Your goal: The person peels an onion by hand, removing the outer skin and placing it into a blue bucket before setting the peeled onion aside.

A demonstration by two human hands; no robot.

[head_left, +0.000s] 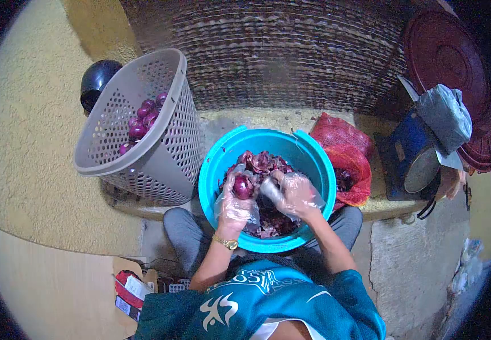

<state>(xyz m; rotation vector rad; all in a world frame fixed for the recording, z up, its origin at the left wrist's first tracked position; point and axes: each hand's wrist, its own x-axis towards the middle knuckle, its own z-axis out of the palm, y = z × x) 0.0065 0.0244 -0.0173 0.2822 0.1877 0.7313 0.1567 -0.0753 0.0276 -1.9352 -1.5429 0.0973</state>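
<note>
A red onion (243, 186) rests in the curled fingers of my left hand (235, 208), which wears a clear plastic glove. Close beside it on the right is my right hand (299, 195), gloved the same way. Its fingers are bent inward, and whatever they grip is hidden or too small to name. Both hands are over a turquoise basin (211, 211). Dark purple onion skins (263, 161) fill much of the basin below them.
Left stands a grey perforated basket (169, 150) holding several red onions (139, 130). A red mesh sack (345, 139) lies right of the basin, near a blue dial scale (407, 150) with a plastic-wrapped bundle (445, 116). A dark round pot (98, 82) sits behind the basket.
</note>
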